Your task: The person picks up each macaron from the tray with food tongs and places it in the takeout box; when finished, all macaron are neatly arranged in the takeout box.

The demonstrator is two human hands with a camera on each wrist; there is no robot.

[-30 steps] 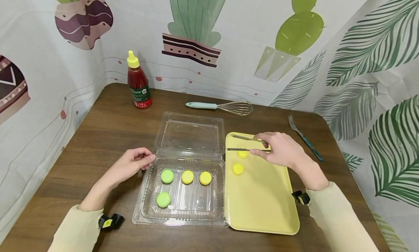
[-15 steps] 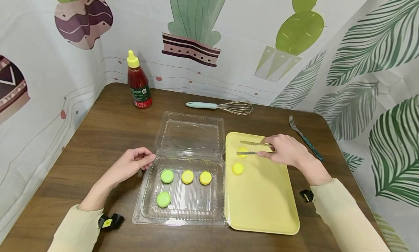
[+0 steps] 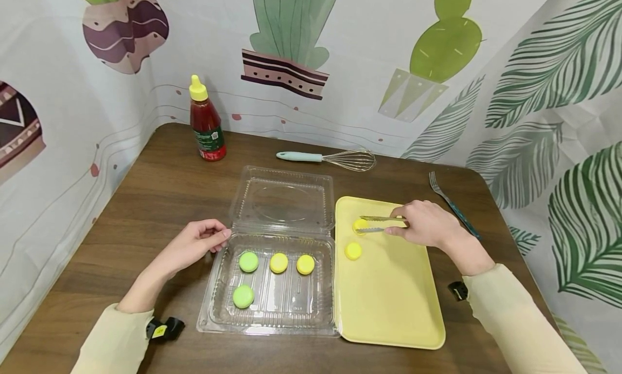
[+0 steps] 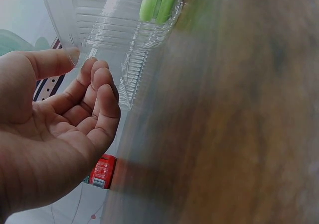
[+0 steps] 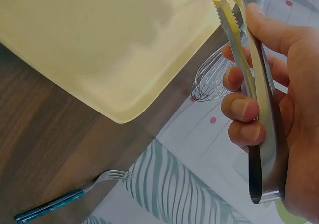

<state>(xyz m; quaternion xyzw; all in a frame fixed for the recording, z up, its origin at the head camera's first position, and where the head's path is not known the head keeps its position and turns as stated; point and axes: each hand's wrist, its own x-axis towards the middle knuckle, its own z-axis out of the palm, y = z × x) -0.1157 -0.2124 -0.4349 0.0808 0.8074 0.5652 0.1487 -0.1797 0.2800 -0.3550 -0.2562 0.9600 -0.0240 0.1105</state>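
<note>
In the head view my right hand [image 3: 427, 223] grips metal serrated tongs [image 5: 266, 129]. Their tips reach over the far yellow macaron [image 3: 359, 226] on the yellow tray [image 3: 389, 298], one arm on either side of its top; firm contact cannot be told. A second yellow macaron [image 3: 353, 250] lies just nearer. My left hand [image 3: 194, 242] holds the rear left corner of an open clear plastic container [image 3: 214, 323] between thumb and curled fingers. Inside it sit two green macarons [image 3: 248, 262] on the left and two yellow macarons [image 3: 278, 263] along the back row.
Behind the container lies a whisk [image 3: 325, 158] with a pale blue handle. A red sauce bottle [image 3: 208, 128] stands at the back left. Right of the tray is a fork [image 3: 452, 204]. The container's lid [image 3: 286, 198] is folded back, and its base adjoins the tray's left edge.
My right hand has shifted right and slightly down; the tongs have lowered to the far yellow macaron and their tips have drawn closer together. My left hand stays at the container's corner.
</note>
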